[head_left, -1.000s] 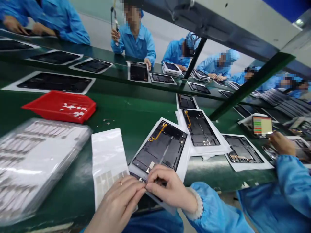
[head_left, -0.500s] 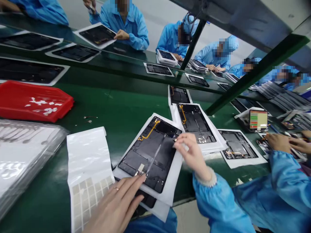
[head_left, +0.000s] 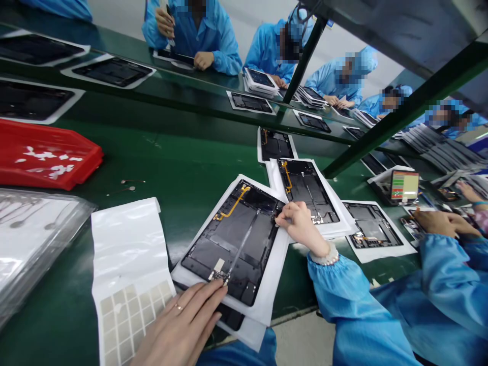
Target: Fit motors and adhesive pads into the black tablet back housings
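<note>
A black tablet housing (head_left: 244,244) lies tilted on white sheets in front of me, with an orange flex cable along its upper left and a small circuit board near its lower edge. My left hand (head_left: 186,320), wearing a ring, rests open with straight fingers on the lower edge, fingertips at the small board. At the upper right edge of the housing, my right hand (head_left: 303,226) is closed in a pinch; what sits between the fingertips is too small to make out. Another housing (head_left: 236,316) is partly hidden underneath.
Left of the housing lies a sheet of pale square stickers (head_left: 129,310). Farther left are a red bin (head_left: 49,155) and a clear plastic tray (head_left: 34,239) with small wired parts. More housings (head_left: 310,190) lie behind and right. A co-worker's hands (head_left: 438,223) work at the right.
My right hand has shifted slightly and its pinched fingers are closer to the housing's edge. My left hand stays on the lower edge. Across the bench, a co-worker has lowered a housing.
</note>
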Demonstrator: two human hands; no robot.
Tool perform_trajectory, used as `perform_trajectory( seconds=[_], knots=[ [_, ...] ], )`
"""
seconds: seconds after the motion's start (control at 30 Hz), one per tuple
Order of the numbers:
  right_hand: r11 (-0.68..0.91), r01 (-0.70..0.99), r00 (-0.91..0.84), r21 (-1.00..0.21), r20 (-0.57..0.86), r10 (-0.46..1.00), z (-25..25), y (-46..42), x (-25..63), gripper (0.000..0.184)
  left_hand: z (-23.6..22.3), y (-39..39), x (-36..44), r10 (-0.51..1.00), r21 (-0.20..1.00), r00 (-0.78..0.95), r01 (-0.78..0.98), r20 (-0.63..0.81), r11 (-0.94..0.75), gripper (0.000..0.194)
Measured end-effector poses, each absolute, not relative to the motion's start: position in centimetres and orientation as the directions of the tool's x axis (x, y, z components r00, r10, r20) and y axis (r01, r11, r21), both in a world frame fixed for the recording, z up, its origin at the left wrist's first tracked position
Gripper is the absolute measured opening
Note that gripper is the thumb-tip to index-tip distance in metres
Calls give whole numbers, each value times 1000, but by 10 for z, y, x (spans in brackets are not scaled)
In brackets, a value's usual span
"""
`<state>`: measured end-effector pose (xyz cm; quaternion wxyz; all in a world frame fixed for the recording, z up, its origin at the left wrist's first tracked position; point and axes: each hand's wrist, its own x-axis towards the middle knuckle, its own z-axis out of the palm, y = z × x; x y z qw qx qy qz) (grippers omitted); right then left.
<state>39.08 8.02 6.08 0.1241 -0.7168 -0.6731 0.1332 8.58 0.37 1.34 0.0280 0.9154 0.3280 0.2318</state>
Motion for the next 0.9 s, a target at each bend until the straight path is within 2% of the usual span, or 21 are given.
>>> perform_trajectory(
  seconds=[0.17, 0.4, 0.47, 0.57, 0.7, 0.9],
  knots=[
    [-14, 970, 20, -241, 23, 1000, 58, 79, 388, 14, 12, 3, 86, 600, 198, 678, 577, 425, -792, 36],
    [75, 995, -80, 68, 84, 993, 58, 73, 381, 13, 9, 2, 83, 606, 195, 693, 581, 390, -790, 36],
    [73, 995, -76, 64, 34, 997, 63, 77, 385, 15, 10, 2, 81, 612, 211, 686, 580, 394, -787, 37],
    [49, 999, -50, -15, -32, 998, 75, 94, 395, 18, 8, 1, 80, 602, 206, 675, 576, 427, -791, 37],
    [23, 999, -24, 26, 61, 998, 84, 131, 400, 28, -5, 2, 80, 569, 162, 656, 574, 496, -803, 35],
    [136, 991, -136, -13, -23, 990, 76, 167, 383, 17, -11, 5, 80, 496, 52, 669, 566, 554, -822, 36]
  ],
)
